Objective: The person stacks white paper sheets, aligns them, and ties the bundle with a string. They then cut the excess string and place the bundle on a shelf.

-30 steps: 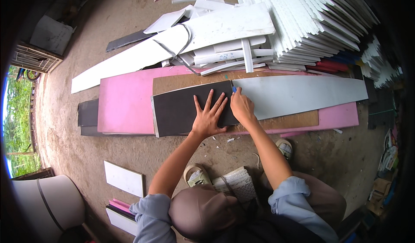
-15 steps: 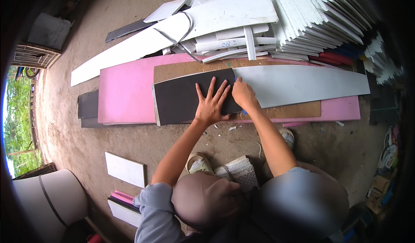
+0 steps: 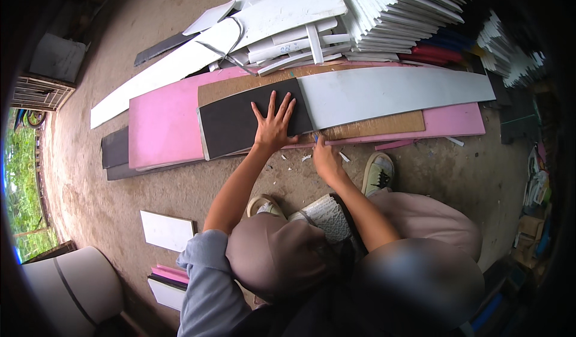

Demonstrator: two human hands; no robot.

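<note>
My left hand (image 3: 273, 127) lies flat with spread fingers on a black foam sheet (image 3: 231, 121), pressing near its right part. The black sheet rests over the left part of a long white sheet (image 3: 390, 94), its right edge crossing it. Just off the near edge of the sheets, my right hand (image 3: 327, 159) is closed around a slim blue utility knife (image 3: 316, 137); only a bit of it shows past the fingers. Under both sheets lies a brown board (image 3: 384, 125), on top of larger pink foam sheets (image 3: 162, 127).
White foam offcuts (image 3: 294, 52) are heaped beyond the work, with a tall stack of white sheets (image 3: 396, 13) at far right. My shoe (image 3: 378, 172) stands near the pink edge. Small white panels (image 3: 167, 230) and a white roll (image 3: 78, 283) are at left. Scraps litter the floor.
My right hand has come toward me along the black sheet's right edge, from its far end to past the near edge. My left hand stays on the black sheet. The view has shifted.
</note>
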